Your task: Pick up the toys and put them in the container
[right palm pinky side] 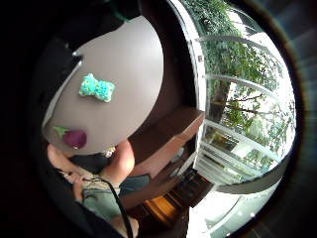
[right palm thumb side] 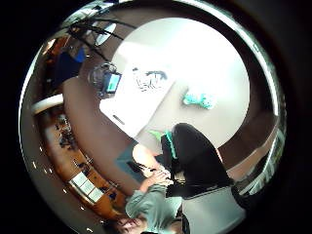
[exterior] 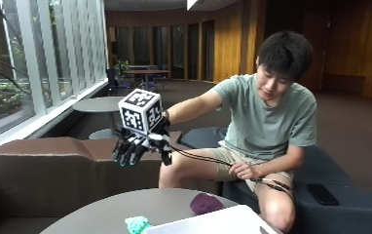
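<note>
the gloved right hand (exterior: 136, 146) is up in the air above the round table (exterior: 108, 209), fingers hanging down loose and a bit spread. it holds nothing. on the table lie a teal bow-shaped toy (right palm pinky side: 97, 88), stretched sideways along the table, and a purple eggplant toy (right palm pinky side: 74, 138) near the edge. the white container (exterior: 218, 222) sits beside both toys.

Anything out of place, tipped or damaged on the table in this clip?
Nothing stands out. The teal toy and the purple toy lie on the table beside the white container, not in it yet. The gloved right hand hangs above, fingers relaxed, holding nothing.
</note>
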`<state>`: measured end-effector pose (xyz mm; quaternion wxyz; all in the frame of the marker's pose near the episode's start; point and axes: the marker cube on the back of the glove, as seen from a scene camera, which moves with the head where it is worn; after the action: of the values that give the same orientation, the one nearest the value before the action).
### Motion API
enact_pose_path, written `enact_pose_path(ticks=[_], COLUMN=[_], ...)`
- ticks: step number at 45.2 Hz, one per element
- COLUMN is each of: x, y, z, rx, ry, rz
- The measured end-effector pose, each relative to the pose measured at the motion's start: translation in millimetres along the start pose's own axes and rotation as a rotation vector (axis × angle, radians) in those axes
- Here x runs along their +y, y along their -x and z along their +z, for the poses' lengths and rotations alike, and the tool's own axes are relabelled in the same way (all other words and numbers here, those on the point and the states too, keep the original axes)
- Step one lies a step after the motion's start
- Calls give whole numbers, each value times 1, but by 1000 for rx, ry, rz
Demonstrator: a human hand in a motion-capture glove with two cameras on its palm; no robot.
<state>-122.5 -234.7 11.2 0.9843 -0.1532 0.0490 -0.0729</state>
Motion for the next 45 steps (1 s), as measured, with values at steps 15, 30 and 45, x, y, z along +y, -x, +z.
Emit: enact_pose_path(ticks=[15, 30, 45], x=[-75, -96, -95], y=[3, -1, -2], z=[160, 300, 296], rx=[-49, -134, -277], ry=[-3, -124, -123], rz=[-111, -71, 15])
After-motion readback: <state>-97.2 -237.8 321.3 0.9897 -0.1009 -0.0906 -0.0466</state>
